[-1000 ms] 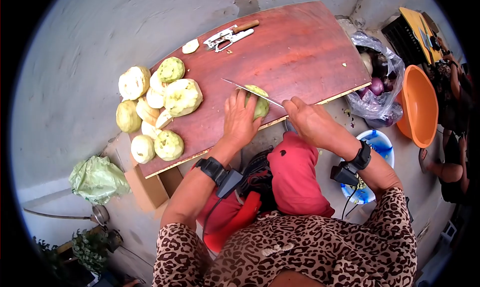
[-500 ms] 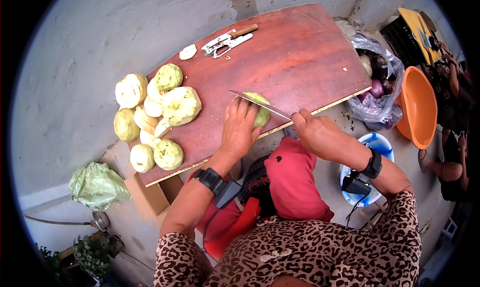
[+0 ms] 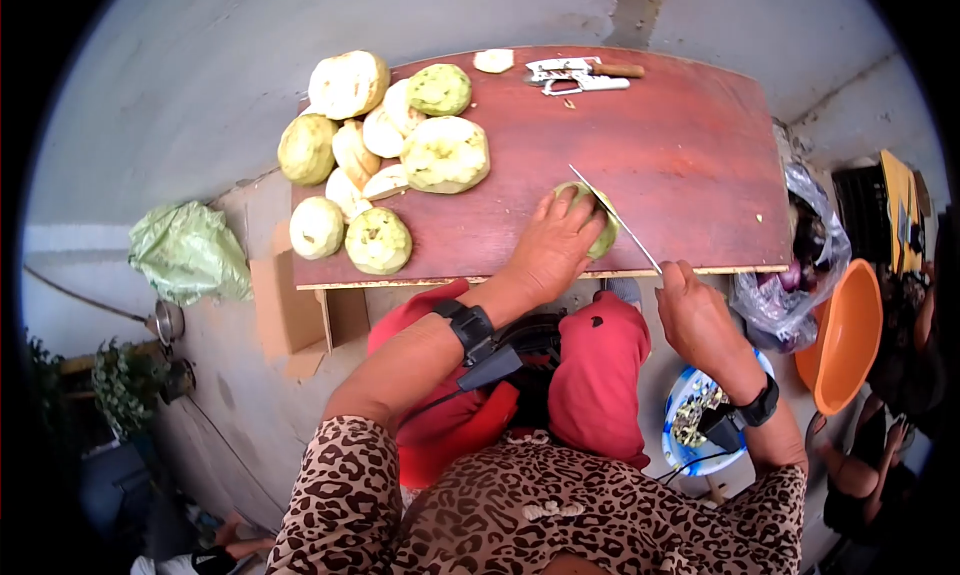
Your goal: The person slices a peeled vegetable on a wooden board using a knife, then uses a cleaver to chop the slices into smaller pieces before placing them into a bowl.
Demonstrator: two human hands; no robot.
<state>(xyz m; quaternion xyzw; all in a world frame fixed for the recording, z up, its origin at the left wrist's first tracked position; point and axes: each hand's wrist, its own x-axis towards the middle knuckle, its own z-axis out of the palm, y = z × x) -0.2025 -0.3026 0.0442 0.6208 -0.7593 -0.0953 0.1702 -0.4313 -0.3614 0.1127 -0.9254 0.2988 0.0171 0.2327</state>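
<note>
My left hand (image 3: 556, 243) presses a peeled, pale green round eggplant (image 3: 606, 239) against the reddish-brown table (image 3: 690, 165), near its front edge. A kitchen knife (image 3: 626, 229) is gripped by its handle in my right hand (image 3: 694, 313), just past that edge. Its blade slants up and left along the eggplant's right side, close to my left fingertips. Several more peeled eggplants (image 3: 446, 155) and pale cut wedges (image 3: 354, 153) are gathered at the table's left end.
A wooden-handled tool (image 3: 616, 71), a white peeler (image 3: 585, 84) and a pale slice (image 3: 493, 61) lie at the back. A clear bag (image 3: 778, 313) of purple vegetables, an orange basin (image 3: 846, 343) and a bucket of scraps (image 3: 672, 415) stand right. Another person (image 3: 858, 475) is beyond.
My view has turned, so the table now appears level. The knife blade has gone from lying across the eggplant's top to its right side. My left hand still holds the eggplant.
</note>
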